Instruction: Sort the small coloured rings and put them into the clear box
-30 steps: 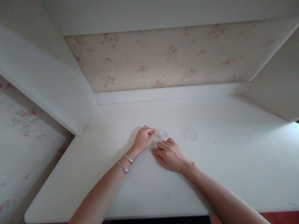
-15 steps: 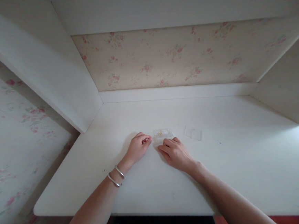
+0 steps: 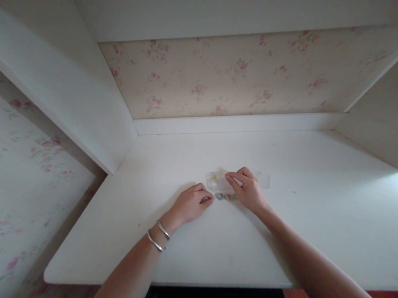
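Note:
A line of small round pieces (image 3: 220, 196), grey, reddish and greenish, lies flat on the white tabletop; it looks like a bracelet, but I cannot tell whether they are joined. My left hand (image 3: 191, 203), with two silver bangles at the wrist, is closed with thumb and fingers on its left end. My right hand (image 3: 247, 189) is pinched, its fingertips over a clear plastic case (image 3: 213, 184). Whatever is between those fingertips is too small to make out. Inside the case's upper left shows a small yellow thing (image 3: 214, 177). The right hand hides the right end of the line.
Another clear plastic piece (image 3: 265, 182) lies right of the case, partly behind my right hand. The white desk (image 3: 180, 256) has a raised back edge, with side panels (image 3: 88, 98) at left and right. A small dark speck (image 3: 139, 225) lies to the left.
My right hand has lifted off the tabletop and moved up and right to the case, uncovering the round pieces. My left hand has slid slightly right and down onto their left end.

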Tool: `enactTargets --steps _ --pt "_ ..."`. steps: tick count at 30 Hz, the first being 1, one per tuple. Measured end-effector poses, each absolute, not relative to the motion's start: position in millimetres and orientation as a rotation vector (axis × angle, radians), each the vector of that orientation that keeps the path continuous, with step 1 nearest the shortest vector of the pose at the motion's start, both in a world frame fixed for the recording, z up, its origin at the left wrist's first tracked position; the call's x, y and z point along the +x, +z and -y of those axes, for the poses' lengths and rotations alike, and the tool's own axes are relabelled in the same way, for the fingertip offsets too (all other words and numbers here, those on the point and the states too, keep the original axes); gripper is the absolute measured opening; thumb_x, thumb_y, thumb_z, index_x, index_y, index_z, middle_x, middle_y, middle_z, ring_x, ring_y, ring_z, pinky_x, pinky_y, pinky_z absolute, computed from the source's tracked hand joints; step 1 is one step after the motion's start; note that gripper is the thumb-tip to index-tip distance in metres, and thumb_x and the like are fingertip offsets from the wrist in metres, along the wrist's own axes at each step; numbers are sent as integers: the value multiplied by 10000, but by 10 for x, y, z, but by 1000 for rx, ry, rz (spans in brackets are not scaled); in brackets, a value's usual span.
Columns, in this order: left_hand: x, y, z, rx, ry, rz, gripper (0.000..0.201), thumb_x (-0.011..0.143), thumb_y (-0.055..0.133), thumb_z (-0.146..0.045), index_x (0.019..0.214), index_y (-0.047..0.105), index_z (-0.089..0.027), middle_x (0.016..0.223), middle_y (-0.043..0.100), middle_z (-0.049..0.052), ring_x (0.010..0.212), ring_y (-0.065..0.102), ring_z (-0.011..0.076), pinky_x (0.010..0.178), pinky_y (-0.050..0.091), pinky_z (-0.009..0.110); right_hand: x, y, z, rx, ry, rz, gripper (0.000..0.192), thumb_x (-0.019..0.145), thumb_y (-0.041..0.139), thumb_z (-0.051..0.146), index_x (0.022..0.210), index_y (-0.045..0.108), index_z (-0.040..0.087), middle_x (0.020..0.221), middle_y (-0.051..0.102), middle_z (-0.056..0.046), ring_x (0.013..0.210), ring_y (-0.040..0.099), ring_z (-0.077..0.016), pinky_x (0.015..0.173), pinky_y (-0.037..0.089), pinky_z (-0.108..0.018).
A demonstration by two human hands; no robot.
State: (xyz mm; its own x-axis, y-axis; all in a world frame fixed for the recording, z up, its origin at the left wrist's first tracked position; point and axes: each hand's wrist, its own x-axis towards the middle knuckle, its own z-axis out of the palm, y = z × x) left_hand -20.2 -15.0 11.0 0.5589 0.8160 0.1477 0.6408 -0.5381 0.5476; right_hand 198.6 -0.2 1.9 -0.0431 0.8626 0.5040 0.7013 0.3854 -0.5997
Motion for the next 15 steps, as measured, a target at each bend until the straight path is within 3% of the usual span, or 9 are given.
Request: enactTargets --steps 15 --pt "-173 76 152 2468 413 -1222 195 902 467 -248 835 645 -207 854 601 12 799 573 145 715 419 255 1859 -19 -118 -1422 159 1936 225 893 509 376 921 710 281 814 559 -15 749 555 -142 742 378 -319"
